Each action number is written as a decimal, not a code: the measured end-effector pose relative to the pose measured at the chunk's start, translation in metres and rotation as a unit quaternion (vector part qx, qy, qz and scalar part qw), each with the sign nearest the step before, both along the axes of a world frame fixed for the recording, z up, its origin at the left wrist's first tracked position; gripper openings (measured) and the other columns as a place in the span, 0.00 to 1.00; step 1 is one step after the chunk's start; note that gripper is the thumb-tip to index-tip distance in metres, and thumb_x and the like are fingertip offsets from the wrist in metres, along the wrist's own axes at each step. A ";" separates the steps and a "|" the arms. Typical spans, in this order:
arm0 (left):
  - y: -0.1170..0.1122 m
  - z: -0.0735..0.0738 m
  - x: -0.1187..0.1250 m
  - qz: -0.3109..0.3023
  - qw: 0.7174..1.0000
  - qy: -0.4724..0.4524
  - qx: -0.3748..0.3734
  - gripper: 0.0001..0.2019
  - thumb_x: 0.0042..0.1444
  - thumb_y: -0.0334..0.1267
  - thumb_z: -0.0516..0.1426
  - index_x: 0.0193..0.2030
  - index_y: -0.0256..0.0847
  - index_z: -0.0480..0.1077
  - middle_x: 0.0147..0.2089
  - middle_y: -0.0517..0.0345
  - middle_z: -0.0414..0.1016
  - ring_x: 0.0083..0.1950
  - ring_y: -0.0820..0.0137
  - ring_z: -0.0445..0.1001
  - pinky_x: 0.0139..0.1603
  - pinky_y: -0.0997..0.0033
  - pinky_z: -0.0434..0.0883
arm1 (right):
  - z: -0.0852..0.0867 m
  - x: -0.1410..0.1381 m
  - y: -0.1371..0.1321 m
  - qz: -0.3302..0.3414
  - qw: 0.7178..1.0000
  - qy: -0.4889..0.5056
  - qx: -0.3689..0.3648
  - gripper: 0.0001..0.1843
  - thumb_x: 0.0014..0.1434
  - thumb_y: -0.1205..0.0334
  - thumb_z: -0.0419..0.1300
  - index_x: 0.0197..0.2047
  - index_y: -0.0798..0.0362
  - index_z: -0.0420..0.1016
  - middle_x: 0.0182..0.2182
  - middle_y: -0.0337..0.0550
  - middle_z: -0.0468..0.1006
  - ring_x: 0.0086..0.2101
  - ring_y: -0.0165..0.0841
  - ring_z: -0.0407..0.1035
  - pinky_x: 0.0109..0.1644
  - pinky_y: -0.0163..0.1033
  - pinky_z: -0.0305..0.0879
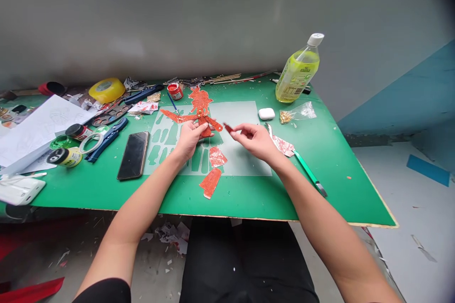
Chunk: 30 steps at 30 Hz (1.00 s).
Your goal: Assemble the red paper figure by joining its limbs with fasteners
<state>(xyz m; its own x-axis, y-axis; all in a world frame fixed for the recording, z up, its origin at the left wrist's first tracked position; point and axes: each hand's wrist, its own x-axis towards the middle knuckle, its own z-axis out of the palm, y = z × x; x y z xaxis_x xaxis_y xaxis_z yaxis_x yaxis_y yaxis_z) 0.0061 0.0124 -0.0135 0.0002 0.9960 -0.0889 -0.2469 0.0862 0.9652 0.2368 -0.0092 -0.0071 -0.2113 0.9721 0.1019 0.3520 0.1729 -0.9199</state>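
A jointed cut-out paper figure [200,100], orange-red with gold fasteners at its joints, is held by its body in my left hand [190,139], thumb on top. To the right of it, my right hand [253,139] pinches a small dark red piece [228,128] between thumb and fingers. The piece looks apart from the figure's arm, and its exact kind is unclear. Below the hands lie two loose orange cut-outs, a blotchy one [217,156] and a plainer one [211,183]. Under everything is a whitish sheet [245,166] with many shapes cut out.
On the right are a drink bottle [297,73], a white case [266,113], a bag of gold fasteners [286,116] and a green-handled knife [307,170]. Leftward lie a phone [133,156], paint jars [66,157], tape [91,143] and papers [42,130]. A red paint jar [175,91] stands behind.
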 end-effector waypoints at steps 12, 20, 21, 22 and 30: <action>-0.008 0.004 0.009 -0.081 0.997 -0.007 0.013 0.21 0.51 0.44 0.73 0.46 0.34 0.77 0.43 0.46 0.85 0.42 0.62 0.84 0.47 0.61 0.82 | -0.009 -0.019 -0.003 -0.013 0.940 0.265 -0.212 0.25 0.50 0.45 0.77 0.40 0.50 0.74 0.37 0.45 0.84 0.30 0.29 0.73 0.26 0.33 0.65; -0.010 0.003 0.011 -0.101 0.994 -0.023 0.043 0.24 0.50 0.39 0.75 0.52 0.35 0.79 0.44 0.49 0.86 0.42 0.65 0.84 0.50 0.64 0.80 | -0.020 -0.026 0.000 0.024 0.964 0.182 -0.194 0.24 0.62 0.37 0.66 0.39 0.52 0.79 0.32 0.46 0.83 0.26 0.28 0.71 0.22 0.32 0.63; -0.010 0.001 0.011 -0.100 0.994 -0.021 0.044 0.23 0.50 0.39 0.75 0.52 0.36 0.79 0.44 0.50 0.86 0.41 0.66 0.84 0.49 0.65 0.79 | -0.021 -0.027 0.000 0.036 0.965 0.173 -0.194 0.25 0.63 0.36 0.65 0.38 0.53 0.79 0.31 0.46 0.82 0.25 0.28 0.70 0.22 0.32 0.62; -0.009 -0.001 0.011 -0.096 0.994 -0.019 0.043 0.22 0.50 0.39 0.75 0.50 0.36 0.79 0.43 0.50 0.85 0.41 0.66 0.83 0.48 0.65 0.79 | -0.022 -0.028 0.000 0.048 0.966 0.165 -0.192 0.26 0.64 0.35 0.63 0.38 0.53 0.79 0.31 0.46 0.82 0.25 0.28 0.70 0.21 0.32 0.62; -0.010 0.000 0.014 -0.043 0.997 -0.050 0.041 0.21 0.47 0.36 0.76 0.47 0.36 0.77 0.45 0.50 0.85 0.43 0.66 0.83 0.48 0.65 0.79 | -0.024 -0.029 -0.003 0.090 0.978 0.111 -0.149 0.26 0.67 0.37 0.59 0.40 0.53 0.79 0.31 0.44 0.81 0.25 0.28 0.69 0.26 0.34 0.65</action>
